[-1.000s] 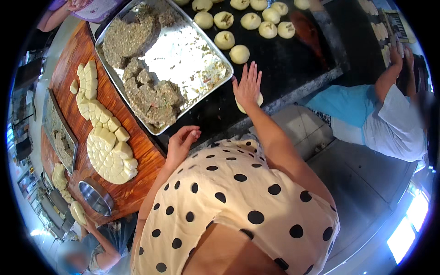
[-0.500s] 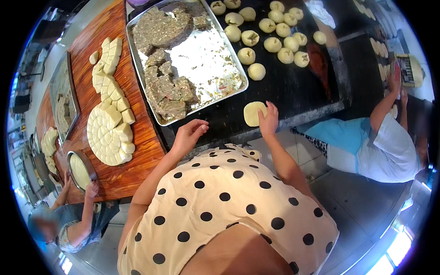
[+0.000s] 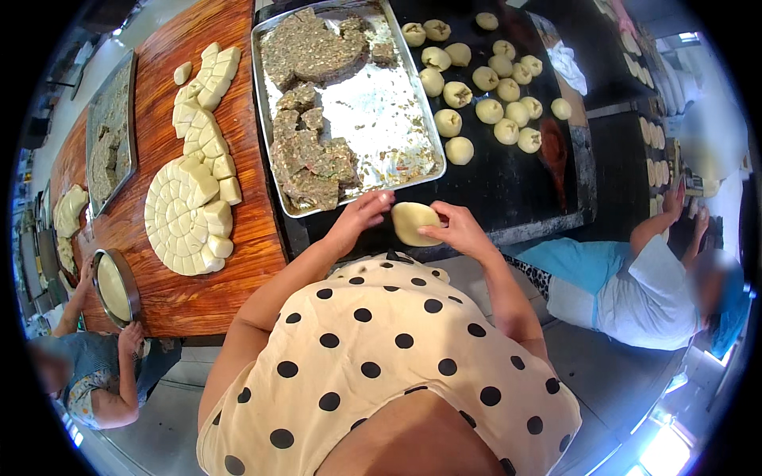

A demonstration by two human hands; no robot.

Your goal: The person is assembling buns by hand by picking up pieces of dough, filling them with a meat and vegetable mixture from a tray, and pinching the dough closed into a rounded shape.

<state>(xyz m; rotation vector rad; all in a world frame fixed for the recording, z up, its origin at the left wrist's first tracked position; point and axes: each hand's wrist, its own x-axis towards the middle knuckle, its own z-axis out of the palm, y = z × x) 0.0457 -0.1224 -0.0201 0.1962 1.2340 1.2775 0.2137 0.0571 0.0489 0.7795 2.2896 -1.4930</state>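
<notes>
A flat round of pale dough (image 3: pixel 411 224) is raised and tilted above the black worktop. My right hand (image 3: pixel 464 232) grips its right edge between thumb and fingers. Beside the round's left edge is my left hand (image 3: pixel 361 222), its fingers loosely bent with a gap to the thumb and nothing seen in them. Just beyond both hands lies a metal tray (image 3: pixel 441 151), partly covered with chunks of brown, speckled filling (image 3: pixel 309 163). Several round dough balls (image 3: pixel 486 78) sit on the black worktop past the tray's right side, some with gathered, open-looking tops.
Cut dough pieces (image 3: pixel 181 218) lie on the wooden table (image 3: pixel 254 262) at left, with another tray of filling (image 3: pixel 111 151) beyond. A co-worker (image 3: pixel 99 381) at left holds a round pan (image 3: pixel 117 287). Another person (image 3: pixel 635 293) works at right. A white cloth (image 3: pixel 567 67) lies far right.
My right hand has picked up the dough round from the worktop and brought it left. My left hand has moved right, up to the round's edge. The view has shifted somewhat.
</notes>
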